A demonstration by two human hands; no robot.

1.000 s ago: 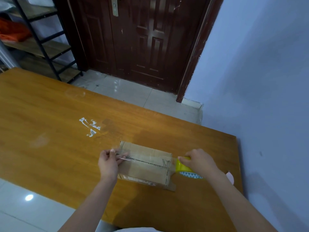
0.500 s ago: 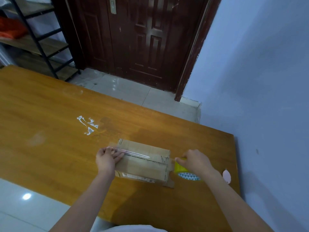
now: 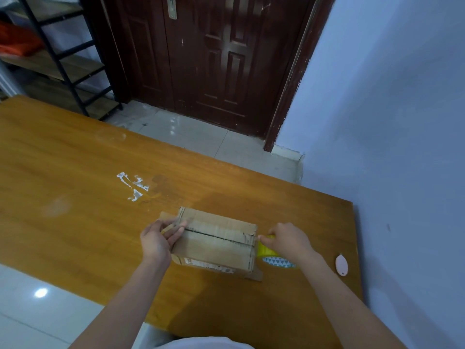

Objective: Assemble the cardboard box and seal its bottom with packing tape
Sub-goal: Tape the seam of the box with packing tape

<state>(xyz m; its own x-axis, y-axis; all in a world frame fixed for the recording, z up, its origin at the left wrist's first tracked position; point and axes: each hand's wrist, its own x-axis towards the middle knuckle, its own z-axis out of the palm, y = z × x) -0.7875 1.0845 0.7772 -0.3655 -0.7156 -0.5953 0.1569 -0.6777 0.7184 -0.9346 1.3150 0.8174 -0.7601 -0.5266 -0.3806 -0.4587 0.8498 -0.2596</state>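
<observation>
A white label with dark print runs along the near side of the cardboard box, but the writing is too small and blurred to read; the only other marking is a teal-and-white triangle pattern on the side of the tape roll. The box rests on the wooden table with its closed flaps facing up and a dark seam running left to right between them. It lies directly between the two hands. The left hand is at the box's left end, fingers bent, pinching what looks like the end of a tape strip against the edge by the seam; the strip itself is hard to make out. The right hand sits just off the right end, fingers curled over the yellowish tape roll, which touches or nearly touches the box's right edge. Both forearms reach in from the bottom of the view, angled toward each other. A small pink oval object lies on the table to the right of the roll, near the blue wall.
</observation>
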